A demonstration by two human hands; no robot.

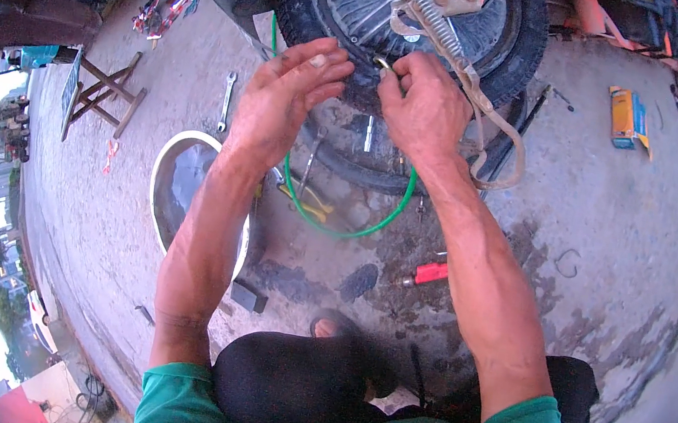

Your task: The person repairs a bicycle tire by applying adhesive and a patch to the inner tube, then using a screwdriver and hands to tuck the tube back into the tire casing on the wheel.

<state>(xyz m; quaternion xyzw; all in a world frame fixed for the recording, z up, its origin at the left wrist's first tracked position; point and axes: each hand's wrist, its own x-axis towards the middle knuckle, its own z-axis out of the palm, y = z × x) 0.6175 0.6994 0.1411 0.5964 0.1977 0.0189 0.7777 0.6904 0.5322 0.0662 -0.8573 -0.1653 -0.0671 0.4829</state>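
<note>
Wheel: upper centre of my view, tyre already fitted.
Metal fitting: pinched by my right hand at wheel's lower edge; whether coupled, I can't tell.
Left hand: loosely spread, seemingly holding nothing.
Green hose: looped mid-frame.

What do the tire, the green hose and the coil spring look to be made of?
Tire: black rubber, matte, judging by the treaded outer edge.
Green hose: likely flexible plastic, smooth, bending in an even loop.
Coil spring: metal, probably steel, with gray coils catching the light; the exact alloy can't be told.
</note>
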